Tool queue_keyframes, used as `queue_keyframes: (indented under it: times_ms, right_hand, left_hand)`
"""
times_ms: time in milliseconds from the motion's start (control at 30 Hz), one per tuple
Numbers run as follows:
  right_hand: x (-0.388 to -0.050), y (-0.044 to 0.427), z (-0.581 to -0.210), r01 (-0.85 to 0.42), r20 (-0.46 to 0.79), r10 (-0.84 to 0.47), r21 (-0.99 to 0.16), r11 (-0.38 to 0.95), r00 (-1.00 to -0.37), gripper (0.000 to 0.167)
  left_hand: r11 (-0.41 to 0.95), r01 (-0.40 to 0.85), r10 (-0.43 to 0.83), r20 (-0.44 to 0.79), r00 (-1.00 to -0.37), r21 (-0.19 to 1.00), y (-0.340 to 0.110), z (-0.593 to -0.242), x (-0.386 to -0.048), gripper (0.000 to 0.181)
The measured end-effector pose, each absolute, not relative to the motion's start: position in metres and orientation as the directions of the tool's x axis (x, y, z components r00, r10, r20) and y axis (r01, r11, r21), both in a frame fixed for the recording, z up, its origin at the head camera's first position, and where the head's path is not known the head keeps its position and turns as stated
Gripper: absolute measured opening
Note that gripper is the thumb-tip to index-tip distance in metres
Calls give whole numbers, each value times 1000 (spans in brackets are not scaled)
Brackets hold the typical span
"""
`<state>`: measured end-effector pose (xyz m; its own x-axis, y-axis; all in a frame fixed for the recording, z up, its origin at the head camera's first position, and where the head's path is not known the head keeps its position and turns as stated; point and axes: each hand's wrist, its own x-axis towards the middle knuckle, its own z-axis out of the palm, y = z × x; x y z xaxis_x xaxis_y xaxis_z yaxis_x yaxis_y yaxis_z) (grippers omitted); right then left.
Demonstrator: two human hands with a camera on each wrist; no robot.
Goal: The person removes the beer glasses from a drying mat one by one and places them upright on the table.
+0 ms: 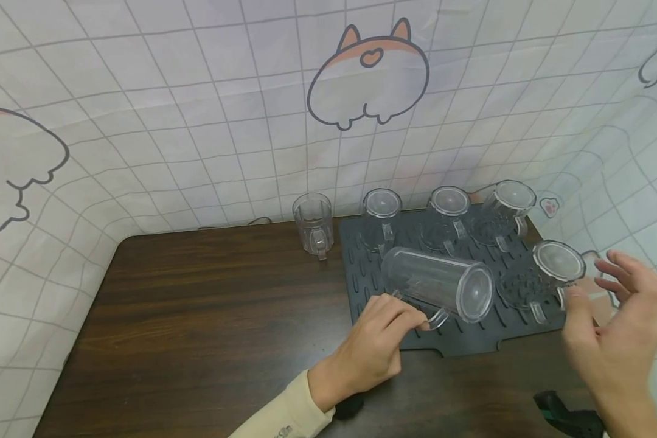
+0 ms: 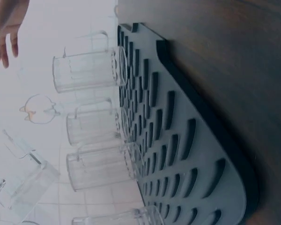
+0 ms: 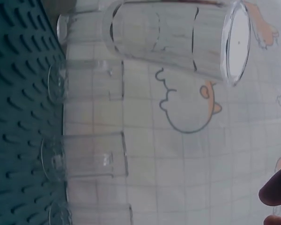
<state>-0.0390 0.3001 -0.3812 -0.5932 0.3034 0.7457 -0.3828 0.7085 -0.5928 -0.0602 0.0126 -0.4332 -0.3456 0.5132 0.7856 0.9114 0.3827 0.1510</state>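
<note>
A clear mug (image 1: 432, 280) lies tipped on its side in the air over the ribbed mat (image 1: 471, 342), its base turned toward the right. The left hand (image 1: 380, 342) has its fingers curled round the handle (image 1: 438, 319). The walls look like glass: probably rigid, fairly weighty for its size, slick if wet, and apt to chip on a knock. The handle seems the surest hold, though a palm beneath the barrel would steady the tilt. Behind and beside it, four upturned mugs (image 1: 448, 220) stand on the mat. The right hand (image 1: 626, 319), holding nothing, is near the rightmost of these, thumb apart from loosely bent fingers. Left of the mat, an upright mug (image 1: 309, 222) stands on the wooden table (image 1: 197, 316).
</note>
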Motion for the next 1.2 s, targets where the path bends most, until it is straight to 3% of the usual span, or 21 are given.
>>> queue_keyframes:
  times_ms: [233, 500, 800, 1200]
  right_hand:
    - [-45, 291, -390, -500, 736, 209, -612, 613, -645, 53]
    - [-53, 282, -404, -583, 683, 122, -692, 426, -720, 48]
    - [-59, 262, -416, -529, 567, 10, -775, 345, -824, 40]
    - [-67, 235, -429, -418, 413, -87, -907, 54, -907, 34]
  left_hand:
    - [426, 903, 532, 790, -305, 62, 8, -431, -61, 45]
    - [482, 876, 559, 777, -289, -21, 4, -426, -59, 29]
    - [537, 833, 591, 765, -256, -136, -3, -425, -59, 15]
    - [590, 770, 639, 723, -261, -244, -10, -435, -55, 17]
